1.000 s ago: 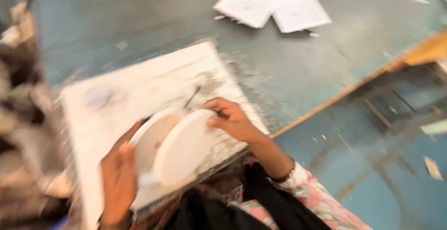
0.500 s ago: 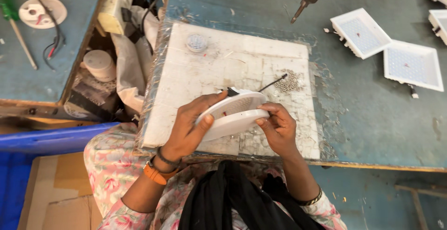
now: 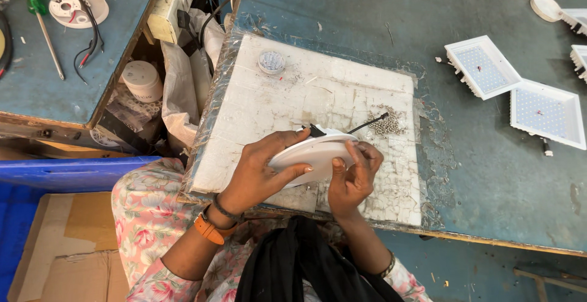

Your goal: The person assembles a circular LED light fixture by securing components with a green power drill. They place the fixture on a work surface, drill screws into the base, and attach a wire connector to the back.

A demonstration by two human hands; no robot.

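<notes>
- Both hands on a round white light fitting [image 3: 312,155], held just above the white work board [image 3: 318,94], near its front edge.
- Left hand [image 3: 260,170]: fingers wrapped over the fitting's left rim, thumb pressed on its face.
- Right hand [image 3: 354,176]: curled round the right rim, thumb flat on the white face, gripping it too.
- Black wire [image 3: 370,122] sticks out from behind the fitting twd a small heap of screws [image 3: 388,121] on the board (right beside it).
- Clear round cap [image 3: 271,62] at the board's far edge.
- Blue bench [image 3: 501,173] to the right carries 2 square white panel lights [image 3: 483,66], well apart from the hands.
- Green-handled screwdriver [image 3: 33,8] on the other bench, far left.
</notes>
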